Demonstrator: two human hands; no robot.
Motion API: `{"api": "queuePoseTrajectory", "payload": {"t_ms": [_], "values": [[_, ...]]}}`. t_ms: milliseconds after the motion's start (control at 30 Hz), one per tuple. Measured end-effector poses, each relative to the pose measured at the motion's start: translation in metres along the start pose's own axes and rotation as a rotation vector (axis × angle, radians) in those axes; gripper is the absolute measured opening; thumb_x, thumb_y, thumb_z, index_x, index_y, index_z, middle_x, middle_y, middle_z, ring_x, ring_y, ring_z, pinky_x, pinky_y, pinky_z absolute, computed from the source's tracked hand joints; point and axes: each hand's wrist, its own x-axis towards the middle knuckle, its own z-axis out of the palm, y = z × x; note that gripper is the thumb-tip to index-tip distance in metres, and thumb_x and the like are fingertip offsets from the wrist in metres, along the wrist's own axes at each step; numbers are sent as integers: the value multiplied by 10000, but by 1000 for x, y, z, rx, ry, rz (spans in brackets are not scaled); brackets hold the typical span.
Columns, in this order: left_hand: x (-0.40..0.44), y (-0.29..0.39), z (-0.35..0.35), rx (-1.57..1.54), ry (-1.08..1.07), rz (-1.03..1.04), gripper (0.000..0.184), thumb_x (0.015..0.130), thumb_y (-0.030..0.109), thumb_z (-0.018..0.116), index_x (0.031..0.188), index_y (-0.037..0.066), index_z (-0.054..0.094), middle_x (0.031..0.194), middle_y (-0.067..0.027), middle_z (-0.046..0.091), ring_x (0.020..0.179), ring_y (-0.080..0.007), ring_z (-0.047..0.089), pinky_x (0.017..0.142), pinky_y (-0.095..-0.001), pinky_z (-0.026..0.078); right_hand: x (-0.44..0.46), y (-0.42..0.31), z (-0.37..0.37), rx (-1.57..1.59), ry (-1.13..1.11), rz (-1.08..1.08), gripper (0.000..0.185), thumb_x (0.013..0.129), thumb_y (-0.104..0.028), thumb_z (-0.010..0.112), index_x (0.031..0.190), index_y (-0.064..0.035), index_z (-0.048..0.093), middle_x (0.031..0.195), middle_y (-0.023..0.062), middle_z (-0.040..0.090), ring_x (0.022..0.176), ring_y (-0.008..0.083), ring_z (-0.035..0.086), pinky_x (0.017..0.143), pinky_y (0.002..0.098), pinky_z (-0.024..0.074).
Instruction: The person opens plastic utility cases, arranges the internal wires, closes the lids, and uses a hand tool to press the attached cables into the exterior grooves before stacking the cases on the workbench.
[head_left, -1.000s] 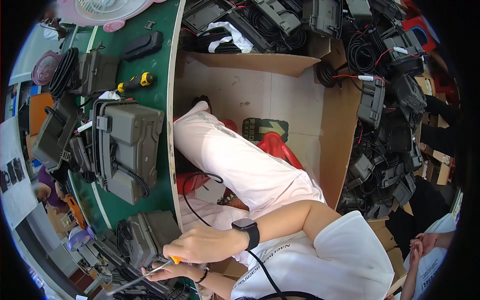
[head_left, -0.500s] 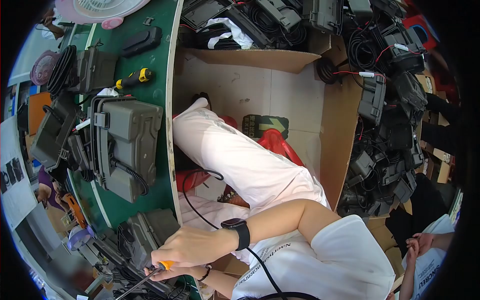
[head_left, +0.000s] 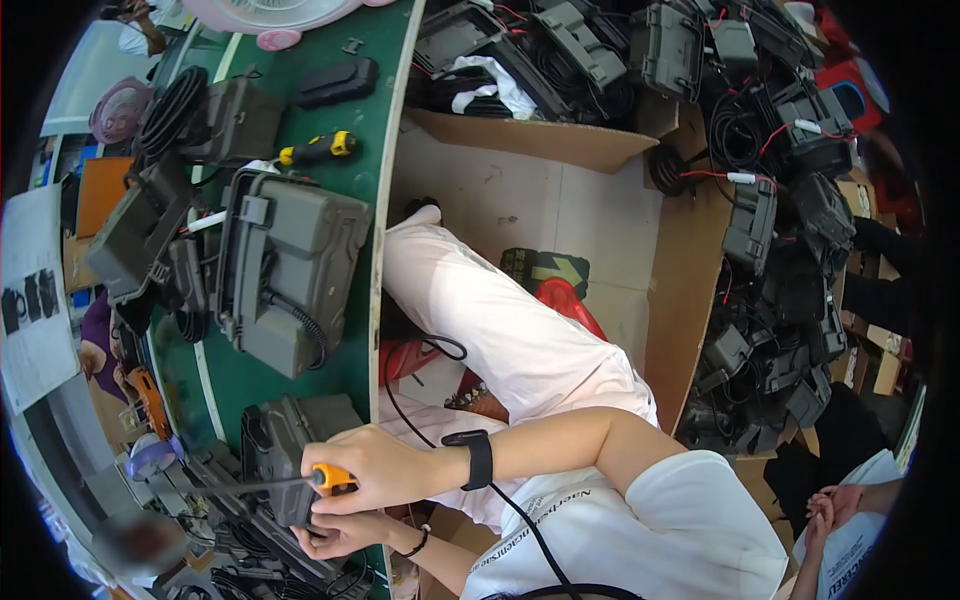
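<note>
My right hand (head_left: pixel 385 468), on the wrist with a black watch, is wrapped round the orange handle of a screwdriver (head_left: pixel 331 478). Its long shaft points left across a grey plastic box (head_left: pixel 285 450) and looks blurred. Just below, my left hand (head_left: pixel 345 532), with a dark bracelet, has its fingers curled and thumb bent against the box's near end. What lies between those fingertips is too dark to make out. A larger grey case (head_left: pixel 305 270) with a corrugated cable stands on the green table (head_left: pixel 222 395).
A yellow-and-black screwdriver (head_left: pixel 318 149) and a black case (head_left: pixel 337 82) lie on the table. Many grey boxes and cables fill cardboard cartons (head_left: pixel 530 135) at the back and right. A black cable (head_left: pixel 405 410) hangs by my lap. Another person's hands (head_left: pixel 835 505) show at right.
The screwdriver's shaft has swung from pointing down-left to nearly level. My left hand has shifted toward the end of the grey box. The whole view has moved slightly.
</note>
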Motion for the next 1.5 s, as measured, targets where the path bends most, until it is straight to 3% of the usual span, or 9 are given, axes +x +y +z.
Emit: {"api": "queuePoseTrajectory", "payload": {"t_ms": [200,300,400,500,667,867,1133,1267,1500], "values": [[25,5,-2,173,-115,68,376,975,100,604,1285,-35,441,1297,-167,480,1174,-287,531,999,-396,485,15,-5,3,-55,23,-36,312,790,-239,757,970,-74,563,788,66,652,718,277,653,638,361,492],[43,-7,-1,260,-282,56,265,993,80,576,1227,-36,532,1201,-148,559,1111,-225,564,989,-351,455,30,-11,2,-31,8,90,296,807,-222,754,979,-71,565,842,75,676,763,284,677,686,356,519],[50,5,12,133,-270,-38,197,897,5,639,1091,37,626,1155,-113,515,1100,-243,537,872,-336,475,41,-15,7,76,36,251,304,797,-157,792,979,-61,567,859,27,684,712,107,644,623,260,511],[52,14,8,164,-308,-96,286,855,69,709,1128,101,631,1209,-92,492,1145,-233,518,841,-330,475,42,-9,7,-22,64,150,344,755,-126,827,963,-78,556,1018,8,640,729,58,526,597,193,461],[53,13,-4,96,-431,-164,550,735,154,845,1232,133,609,1311,-117,441,1178,-266,489,867,-360,464,46,-14,5,-313,46,83,362,733,-110,832,954,-72,547,1249,64,539,763,68,534,591,191,456],[51,5,4,-71,-392,-251,676,758,110,817,1360,116,510,1432,-102,401,1278,-273,468,902,-423,504,66,-11,2,-413,-6,96,289,768,-130,801,924,-48,572,1205,84,589,763,92,537,645,220,441],[62,4,16,21,-401,-97,721,772,138,807,1410,74,476,1408,-171,456,1294,-334,473,1056,-409,408,86,-8,6,-561,-41,18,266,816,-151,770,951,-15,585,1138,139,603,1046,247,596,927,353,455],[43,-5,17,-23,-287,-91,850,747,108,833,1449,60,358,1473,-163,375,1317,-323,452,1067,-432,449,79,-4,3,-541,-27,1,249,822,-147,760,932,-24,574,1147,131,600,1029,228,594,908,330,451],[37,0,19,-227,-187,-256,738,708,86,862,1290,77,407,1438,-141,383,1269,-289,480,1008,-444,506,82,-8,8,-662,-19,-3,235,858,-162,740,944,-17,577,987,92,606,896,186,592,815,307,469]]}}
